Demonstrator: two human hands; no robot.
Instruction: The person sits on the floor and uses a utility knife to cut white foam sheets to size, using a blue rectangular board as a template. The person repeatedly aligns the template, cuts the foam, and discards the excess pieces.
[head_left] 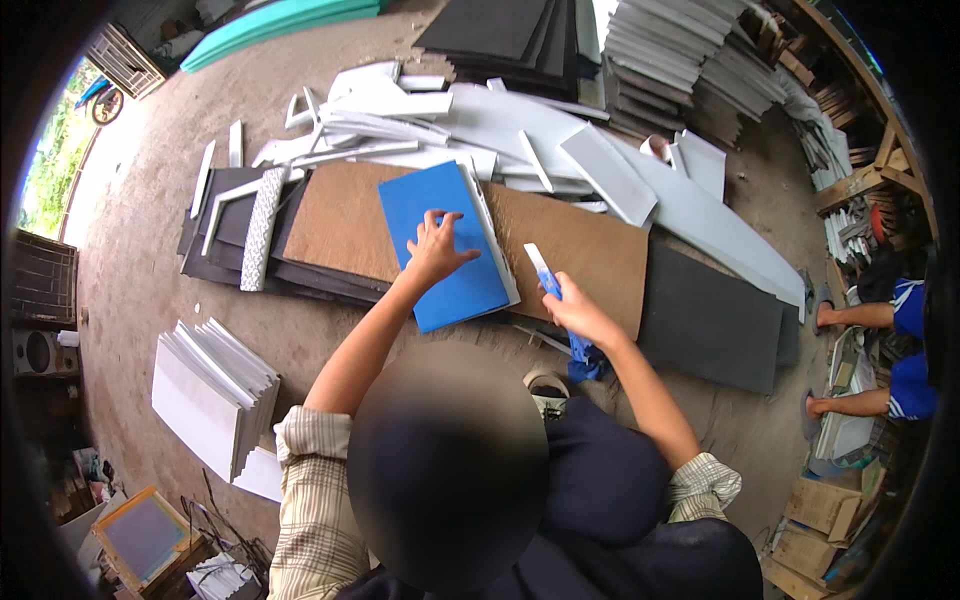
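My left hand (437, 248) is over a blue rectangular sheet (450, 290), its fingers spread apart; whether they press on it I cannot tell. White layers show along the sheet's right edge. It lies tilted across a long brown board (590, 245). Just right of it, my right hand (577, 308) is wrapped around a blue-handled utility knife (548, 280). The pale front end of the knife points up and away over the brown board, apart from the blue sheet.
Black sheets (710, 320) lie under the brown board. White foam offcuts (390, 120) are heaped beyond it. A stack of white sheets (205, 395) stands at the left. Near the right edge are another person's legs (855, 405). Dark stacked sheets (500, 40) lie at the back.
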